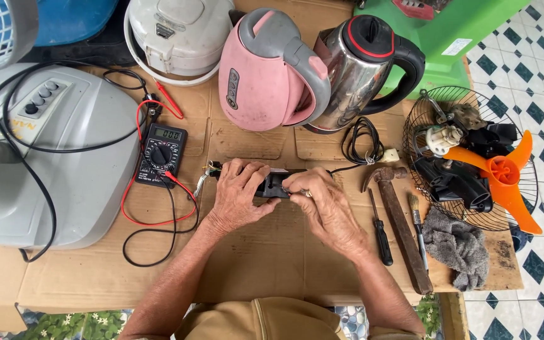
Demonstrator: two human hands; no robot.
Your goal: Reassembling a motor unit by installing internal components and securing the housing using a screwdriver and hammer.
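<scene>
Both of my hands rest on a small black electrical part lying on the cardboard sheet. My left hand covers its left end, fingers curled over it. My right hand pinches its right end, a ring on one finger. Thin wires stick out at the part's left side, and a black cord with a white plug runs off to the right. Most of the part is hidden under my fingers.
A black multimeter with red and black leads lies left. Behind stand a pink kettle, a steel kettle and a white rice cooker. A hammer, screwdriver, brush, grey rag and fan grille with orange blade lie right. Grey fan base left.
</scene>
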